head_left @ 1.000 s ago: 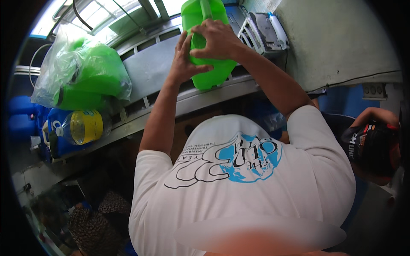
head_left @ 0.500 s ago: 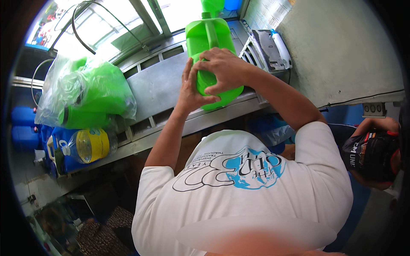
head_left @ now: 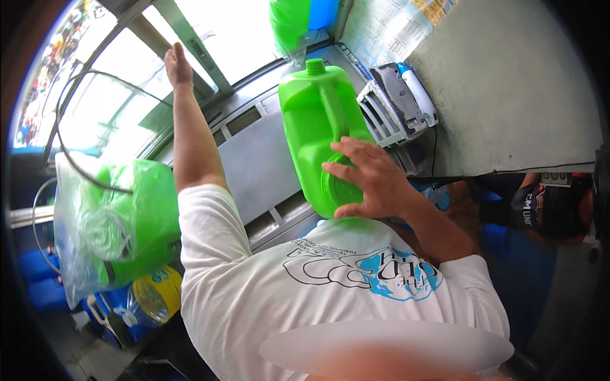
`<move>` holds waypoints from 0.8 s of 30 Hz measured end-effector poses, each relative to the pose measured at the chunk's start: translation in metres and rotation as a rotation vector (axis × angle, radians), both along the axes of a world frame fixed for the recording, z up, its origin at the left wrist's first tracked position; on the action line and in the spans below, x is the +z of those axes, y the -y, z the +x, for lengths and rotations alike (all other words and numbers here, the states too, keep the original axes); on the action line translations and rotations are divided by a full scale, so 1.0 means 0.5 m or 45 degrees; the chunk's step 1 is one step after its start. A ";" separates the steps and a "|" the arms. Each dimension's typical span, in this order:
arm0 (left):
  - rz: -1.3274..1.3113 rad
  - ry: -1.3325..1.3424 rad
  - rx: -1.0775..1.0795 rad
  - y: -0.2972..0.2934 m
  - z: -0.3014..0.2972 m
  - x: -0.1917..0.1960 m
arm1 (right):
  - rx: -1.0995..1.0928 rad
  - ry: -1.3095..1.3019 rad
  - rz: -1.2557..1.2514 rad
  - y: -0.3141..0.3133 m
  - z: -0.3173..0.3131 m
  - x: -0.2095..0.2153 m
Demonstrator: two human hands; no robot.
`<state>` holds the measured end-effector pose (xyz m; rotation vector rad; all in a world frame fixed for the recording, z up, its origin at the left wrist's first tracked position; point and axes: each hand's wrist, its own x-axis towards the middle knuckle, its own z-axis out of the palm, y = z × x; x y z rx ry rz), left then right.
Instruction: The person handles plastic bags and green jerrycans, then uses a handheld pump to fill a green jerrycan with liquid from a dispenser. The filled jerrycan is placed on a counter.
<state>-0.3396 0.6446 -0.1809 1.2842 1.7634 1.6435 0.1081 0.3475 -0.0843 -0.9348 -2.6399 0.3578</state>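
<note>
A bright green plastic jug [head_left: 305, 120] with a capped spout and a built-in handle lies over the metal counter's edge, its base toward me. On its near end is a large round green lid [head_left: 338, 190]. My right hand [head_left: 372, 181] grips across that lid, fingers and thumb spread to either side. My left arm is stretched out far to the left. At its end my left hand [head_left: 179, 66] is beside the window frame [head_left: 194, 47], fingers extended and nothing visible in them; whether it touches the frame I cannot tell.
Green jugs in a clear plastic bag [head_left: 127, 222] sit at left, with a curved hose [head_left: 63, 101] above. Below stands a yellow-labelled clear bottle [head_left: 155, 298]. A white-and-grey slatted device [head_left: 394, 105] stands right of the jug. Another person [head_left: 553, 203] is at far right.
My left hand has left the jug and reached out to the window frame. My right hand stays on the round lid. The view has shifted, and the jug sits closer to my body.
</note>
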 end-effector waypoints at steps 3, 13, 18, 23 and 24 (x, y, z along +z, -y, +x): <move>0.098 -0.086 0.281 -0.069 0.054 0.018 | -0.013 0.034 -0.048 -0.011 -0.015 0.008; 0.315 -0.973 -0.307 -0.447 0.394 -0.050 | -0.067 0.050 -0.251 -0.072 -0.016 0.024; 0.347 -0.980 -0.233 -0.653 0.421 -0.145 | -0.088 0.014 -0.316 -0.117 0.008 0.027; 0.528 -0.823 -0.347 -0.673 0.424 -0.125 | -0.133 -0.047 -0.369 -0.157 0.039 0.021; 0.508 -0.815 -0.321 -0.666 0.431 -0.116 | -0.126 -0.035 -0.345 -0.165 0.043 0.019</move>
